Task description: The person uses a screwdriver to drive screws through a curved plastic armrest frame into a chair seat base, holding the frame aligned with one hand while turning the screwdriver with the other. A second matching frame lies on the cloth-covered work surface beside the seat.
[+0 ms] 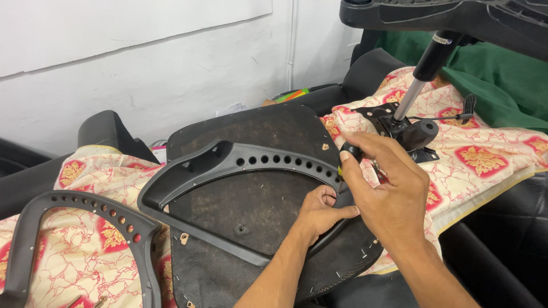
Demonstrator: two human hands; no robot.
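Note:
A black plastic armrest frame [228, 162] with a row of round holes lies on the underside of a dark chair seat [257, 199]. My left hand [322, 211] presses on the frame's right end, fingers curled against it. Just above it, my right hand [388, 188] grips a screwdriver [348, 155] with a black and yellow handle, held upright at the same end of the frame. The tool's tip is hidden behind my hands.
A second armrest frame [68, 228] lies at the lower left on a cream and red patterned cloth [496, 154]. A chair mechanism with a gas cylinder [425, 74] and star base stands at the upper right. Green fabric [502, 80] and a white wall lie behind.

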